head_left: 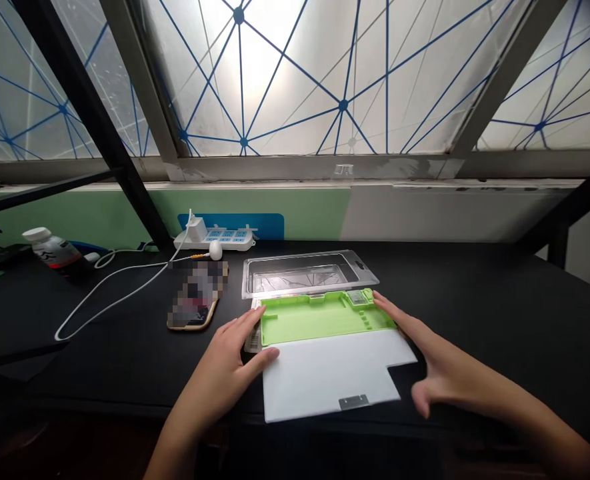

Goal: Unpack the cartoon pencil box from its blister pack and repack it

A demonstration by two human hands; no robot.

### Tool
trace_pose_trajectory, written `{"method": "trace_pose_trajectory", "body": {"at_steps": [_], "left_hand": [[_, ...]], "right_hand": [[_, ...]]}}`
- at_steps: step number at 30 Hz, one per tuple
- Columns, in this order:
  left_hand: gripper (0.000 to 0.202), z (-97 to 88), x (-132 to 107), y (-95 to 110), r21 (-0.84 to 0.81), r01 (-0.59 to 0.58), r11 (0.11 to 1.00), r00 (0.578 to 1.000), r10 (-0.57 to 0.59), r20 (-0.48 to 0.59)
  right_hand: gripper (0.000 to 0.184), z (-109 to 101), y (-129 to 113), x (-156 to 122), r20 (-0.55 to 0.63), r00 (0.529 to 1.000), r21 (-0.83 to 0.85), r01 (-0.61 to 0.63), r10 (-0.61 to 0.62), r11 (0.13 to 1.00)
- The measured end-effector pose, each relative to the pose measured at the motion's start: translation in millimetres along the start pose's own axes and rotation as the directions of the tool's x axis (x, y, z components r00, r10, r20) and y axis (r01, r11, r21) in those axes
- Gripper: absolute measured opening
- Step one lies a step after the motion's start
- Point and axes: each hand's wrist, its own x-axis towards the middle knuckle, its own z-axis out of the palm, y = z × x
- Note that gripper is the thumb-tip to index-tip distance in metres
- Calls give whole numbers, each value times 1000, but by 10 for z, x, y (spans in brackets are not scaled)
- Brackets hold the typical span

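Observation:
An opened case lies near the front of the black desk. Its shallow lime-green tray (307,321) is at the back, with a small clear-looking piece in its right corner. Toward me spreads its white flap (325,380), with a notch at the right and a grey rectangle by the front edge. My left hand (229,357) is open, fingers at the tray's left edge and thumb resting on the flap. At the tray's right edge, my right hand (429,353) touches with its fingers, its thumb spread well away. Behind the tray lies a clear plastic blister shell (305,272).
Left of the case lies a blurred-out phone (197,297). A white cable (109,283) loops from a power strip (225,238) by the wall. A bottle (55,252) leans at far left. Black frame bars (89,120) slant along the left side.

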Motion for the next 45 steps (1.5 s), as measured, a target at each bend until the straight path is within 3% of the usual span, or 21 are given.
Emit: {"method": "trace_pose_trajectory", "body": {"at_steps": [1, 3, 6, 8, 12, 16, 19, 24, 27, 31, 35, 36, 40, 45], "left_hand": [[68, 7, 1, -5, 8, -5, 1000, 1000, 6, -4], [65, 16, -1, -20, -3, -17, 1000, 1000, 17, -2], [65, 19, -16, -49, -77, -64, 995, 998, 65, 8], [74, 20, -31, -69, -132, -97, 987, 995, 98, 3], [90, 29, -41, -79, -194, -105, 975, 994, 105, -11], [90, 46, -31, -65, -161, -96, 982, 995, 96, -9], [88, 62, -48, -76, -148, -98, 984, 995, 96, -26], [67, -36, -60, -25, -62, -233, 970, 950, 213, -229], [61, -221, 106, 138, -9, -247, 969, 934, 236, -267], [75, -362, 543, 348, 105, -181, 978, 946, 203, -254], [78, -187, 869, 247, 278, -206, 938, 927, 278, -250], [75, -122, 901, 180, 313, -188, 931, 932, 270, -242], [77, 55, 898, -49, 473, -103, 875, 989, 143, -49], [77, 69, 869, -60, 607, -138, 782, 987, 163, 15]], "right_hand": [[124, 30, 27, -3, 9, 1000, -2, -11, 11, 1000], [99, 66, 19, 6, -22, 999, 16, -38, 38, 999], [61, 57, -62, 33, -165, 980, 84, -98, 111, 992], [51, 32, -110, 52, -223, 962, 133, -131, 158, 982], [55, 32, -140, 81, -244, 950, 175, -155, 196, 972], [70, 105, -110, 101, -196, 964, 75, -168, 179, 983], [66, 127, -102, 89, -190, 967, 43, -162, 168, 986], [56, -41, -174, 128, -267, 949, 113, -142, 167, 983], [58, -228, -219, 356, -349, 931, 123, -70, 109, 990], [58, -343, -194, 853, -434, 901, 104, 30, 18, 994], [55, -191, -47, 1181, -361, 931, 123, -7, 51, 992], [54, -132, 7, 1210, -335, 940, 118, -24, 63, 993], [52, 55, 222, 1206, -304, 952, 42, -19, 31, 999], [50, 93, 259, 1157, -240, 970, -182, -9, -36, 983]]}}
